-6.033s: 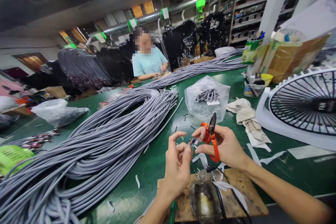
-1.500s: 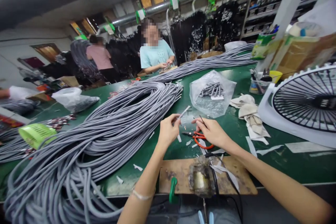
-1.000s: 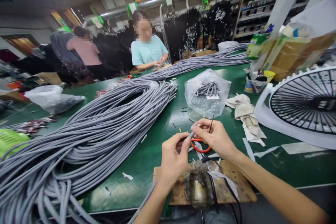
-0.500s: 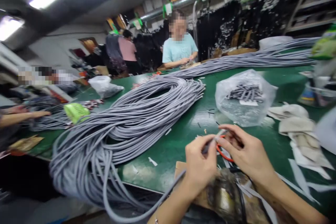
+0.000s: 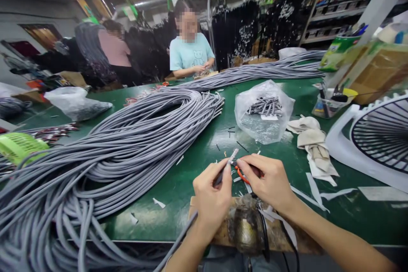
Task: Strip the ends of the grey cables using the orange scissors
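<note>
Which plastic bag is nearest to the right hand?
The clear bag with short grey pieces, beyond the right hand; the whitish bag lies far left.

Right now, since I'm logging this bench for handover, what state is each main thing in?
Left hand: closed on grey cable
Right hand: curled, grip unclear
Grey cable: held near its tip
Plastic bag: partly filled
Cable bundle: looped
Orange-handled cutters: partly hidden, jaws unclear
Cloth: crumpled
Fan: on or off unclear
</note>
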Available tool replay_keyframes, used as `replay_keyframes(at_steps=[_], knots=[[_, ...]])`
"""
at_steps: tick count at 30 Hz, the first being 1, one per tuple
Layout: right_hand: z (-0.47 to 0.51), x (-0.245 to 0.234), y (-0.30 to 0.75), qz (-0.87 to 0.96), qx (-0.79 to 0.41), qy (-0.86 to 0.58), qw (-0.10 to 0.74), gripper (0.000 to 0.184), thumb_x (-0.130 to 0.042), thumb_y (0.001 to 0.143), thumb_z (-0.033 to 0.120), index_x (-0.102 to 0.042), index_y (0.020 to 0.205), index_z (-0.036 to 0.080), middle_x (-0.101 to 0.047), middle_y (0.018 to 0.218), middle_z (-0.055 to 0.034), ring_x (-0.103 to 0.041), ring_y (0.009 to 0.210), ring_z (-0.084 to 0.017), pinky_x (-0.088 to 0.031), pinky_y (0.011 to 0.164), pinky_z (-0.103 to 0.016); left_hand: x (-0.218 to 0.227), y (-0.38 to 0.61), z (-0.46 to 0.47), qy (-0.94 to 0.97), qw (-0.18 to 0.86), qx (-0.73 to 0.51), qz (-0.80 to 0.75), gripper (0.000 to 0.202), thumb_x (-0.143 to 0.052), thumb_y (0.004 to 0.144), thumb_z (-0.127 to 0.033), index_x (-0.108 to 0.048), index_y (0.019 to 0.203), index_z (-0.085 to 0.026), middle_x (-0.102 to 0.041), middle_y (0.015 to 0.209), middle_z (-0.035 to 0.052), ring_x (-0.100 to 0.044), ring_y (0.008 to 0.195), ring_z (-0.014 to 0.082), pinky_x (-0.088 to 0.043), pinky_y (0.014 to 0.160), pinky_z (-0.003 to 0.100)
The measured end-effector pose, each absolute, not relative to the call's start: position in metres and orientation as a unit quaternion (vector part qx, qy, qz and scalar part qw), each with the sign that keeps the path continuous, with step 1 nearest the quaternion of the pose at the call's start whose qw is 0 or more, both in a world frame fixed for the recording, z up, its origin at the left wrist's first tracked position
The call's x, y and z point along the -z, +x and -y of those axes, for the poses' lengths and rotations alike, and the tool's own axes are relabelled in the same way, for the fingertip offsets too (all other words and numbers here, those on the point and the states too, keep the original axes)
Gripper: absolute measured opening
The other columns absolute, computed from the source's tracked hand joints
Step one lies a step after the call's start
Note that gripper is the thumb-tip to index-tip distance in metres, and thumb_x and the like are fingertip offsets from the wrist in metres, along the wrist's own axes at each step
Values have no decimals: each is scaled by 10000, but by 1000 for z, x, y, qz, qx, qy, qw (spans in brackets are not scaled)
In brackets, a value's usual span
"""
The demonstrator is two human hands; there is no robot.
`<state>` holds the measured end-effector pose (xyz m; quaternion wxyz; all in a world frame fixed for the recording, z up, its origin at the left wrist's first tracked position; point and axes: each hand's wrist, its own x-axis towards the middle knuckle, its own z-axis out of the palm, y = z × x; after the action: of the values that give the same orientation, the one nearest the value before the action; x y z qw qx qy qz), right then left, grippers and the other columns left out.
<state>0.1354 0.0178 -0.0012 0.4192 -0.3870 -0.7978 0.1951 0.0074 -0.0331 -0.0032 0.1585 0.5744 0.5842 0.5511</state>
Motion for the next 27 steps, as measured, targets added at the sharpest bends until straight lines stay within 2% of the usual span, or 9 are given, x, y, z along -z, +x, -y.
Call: replay_keyframes(at_steps=[9, 12, 16, 18, 22, 27], knots=[[-18, -1, 133, 786, -278, -398, 382, 344, -441, 872, 326, -650, 675, 136, -624, 606, -14, -504, 499, -90, -364, 477, -195, 3, 7, 31, 620, 123, -523, -571, 211, -519, 816, -169, -669, 952, -111, -574, 642, 19, -436, 500, 75, -335, 483, 194], [-12, 2, 132, 789, -222, -389, 421, 278, -471, 858, 281, -657, 701, 145, -648, 641, -23, -542, 519, -100, -399, 508, -202, -1, 7, 33, 626, 116, -502, -586, 216, -503, 822, -174, -674, 944, -122, -562, 608, 14, -428, 490, 82, -331, 485, 207], [-10, 11, 132, 798, -116, -323, 495, 117, -548, 809, 214, -654, 798, 167, -683, 774, -45, -626, 670, -141, -455, 647, -227, -6, 8, 35, 611, 147, -490, -604, 233, -456, 845, -183, -682, 900, -162, -561, 575, 6, -436, 482, 94, -325, 469, 218], [-13, 14, 132, 802, -109, -313, 498, 113, -549, 810, 232, -650, 813, 181, -687, 784, -39, -636, 676, -148, -466, 639, -227, -4, 8, 36, 608, 130, -486, -614, 233, -450, 846, -184, -678, 893, -166, -583, 603, 17, -453, 494, 102, -336, 477, 226], [-16, 15, 133, 795, -141, -347, 477, 175, -505, 839, 281, -641, 765, 199, -684, 733, -19, -623, 580, -137, -463, 523, -216, 0, 9, 38, 633, 54, -478, -607, 240, -465, 822, -166, -657, 964, -142, -626, 682, 49, -477, 512, 118, -367, 509, 243], [-13, 18, 134, 806, -59, -295, 510, 79, -560, 804, 206, -634, 824, 188, -683, 767, -31, -639, 682, -149, -466, 660, -239, -6, 10, 37, 622, 103, -466, -621, 235, -442, 840, -173, -676, 868, -173, -622, 619, 26, -487, 487, 111, -349, 477, 231]])
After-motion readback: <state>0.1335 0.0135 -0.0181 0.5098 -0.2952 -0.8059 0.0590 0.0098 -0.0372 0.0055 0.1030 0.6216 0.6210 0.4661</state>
